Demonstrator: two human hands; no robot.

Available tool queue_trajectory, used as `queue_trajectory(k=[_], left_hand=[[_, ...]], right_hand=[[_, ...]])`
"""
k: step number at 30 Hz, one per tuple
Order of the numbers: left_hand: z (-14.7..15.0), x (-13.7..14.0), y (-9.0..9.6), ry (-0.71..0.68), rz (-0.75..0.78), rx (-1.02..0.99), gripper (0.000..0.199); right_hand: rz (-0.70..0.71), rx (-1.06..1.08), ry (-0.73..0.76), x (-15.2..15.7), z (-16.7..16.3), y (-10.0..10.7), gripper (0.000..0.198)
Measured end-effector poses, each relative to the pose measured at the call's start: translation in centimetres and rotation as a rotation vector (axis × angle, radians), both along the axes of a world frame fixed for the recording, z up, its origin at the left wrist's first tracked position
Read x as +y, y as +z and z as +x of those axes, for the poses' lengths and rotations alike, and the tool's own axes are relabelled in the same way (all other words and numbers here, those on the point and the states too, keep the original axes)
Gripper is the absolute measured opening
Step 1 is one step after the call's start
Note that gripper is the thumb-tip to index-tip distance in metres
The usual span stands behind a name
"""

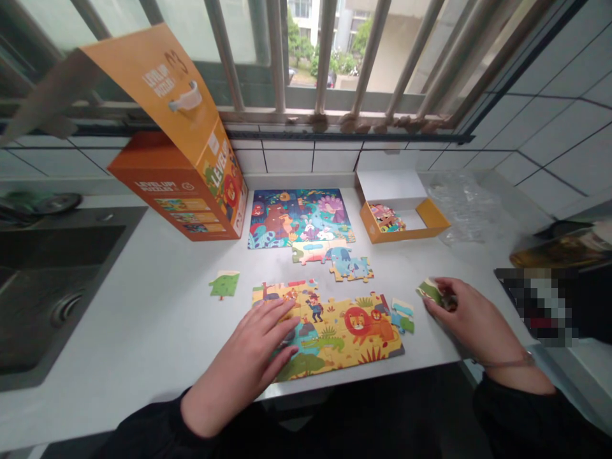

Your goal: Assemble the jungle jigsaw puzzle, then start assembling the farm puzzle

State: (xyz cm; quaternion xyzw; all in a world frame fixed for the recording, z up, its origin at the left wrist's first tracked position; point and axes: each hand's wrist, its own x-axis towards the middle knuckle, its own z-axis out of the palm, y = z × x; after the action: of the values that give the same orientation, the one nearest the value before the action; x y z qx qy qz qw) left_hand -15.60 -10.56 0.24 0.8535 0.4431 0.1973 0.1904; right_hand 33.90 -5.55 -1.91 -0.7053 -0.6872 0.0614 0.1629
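The left hand [255,341] rests open on the lion puzzle [356,345] at the near side; the right hand [471,312], further right, pinches a green piece [429,290]; it is better to compare edges before pressing

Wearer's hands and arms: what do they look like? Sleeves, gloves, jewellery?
Left hand and right hand both bare, five-fingered, no gloves. Left sleeve and right sleeve long, plain black. Thin bracelet on the right wrist, seemingly metallic. No cables or markings visible.
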Motion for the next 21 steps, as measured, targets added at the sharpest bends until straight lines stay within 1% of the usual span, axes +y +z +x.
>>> queue_trajectory(k=[3,6,8,11,14,16,18,20,21], left_hand=[[0.4,-1.0,-0.4,-0.051,-0.037,0.033,0.059],[0.3,-1.5,-1.0,-0.061,-0.048,0.079,0.069],[0.1,-1.6,-1.3,-0.061,-0.049,0.111,0.069],[-0.1,-1.7,-1.6,-0.063,-0.057,0.119,0.067],[-0.1,-2.0,-1.5,-0.040,-0.066,0.035,0.061],[0.1,-2.3,-1.3,0.028,-0.099,-0.083,0.053],[0.6,-2.5,-0.9,0.174,-0.208,-0.228,0.045],[1.4,-2.4,-0.4,0.320,-0.417,-0.398,0.042],[1.7,-2.2,-0.1,0.361,-0.543,-0.489,0.043]], right_hand=[[0.004,0.033,-0.014,0.0,-0.5,0.6,0.057],[0.019,0.063,0.031,-0.7,-2.6,1.6,0.053],[0.010,0.103,0.117,-1.5,-5.1,2.3,0.049],[-0.021,0.203,0.286,-3.1,-9.7,2.8,0.042],[0.010,0.308,0.423,-4.5,-14.2,2.7,0.041],[0.029,0.362,0.488,-5.0,-16.7,2.7,0.045],[0.044,0.409,0.538,-5.2,-18.7,2.8,0.052],[0.071,0.455,0.580,-5.2,-20.3,3.0,0.058],[0.088,0.477,0.597,-5.1,-21.0,3.1,0.061]])
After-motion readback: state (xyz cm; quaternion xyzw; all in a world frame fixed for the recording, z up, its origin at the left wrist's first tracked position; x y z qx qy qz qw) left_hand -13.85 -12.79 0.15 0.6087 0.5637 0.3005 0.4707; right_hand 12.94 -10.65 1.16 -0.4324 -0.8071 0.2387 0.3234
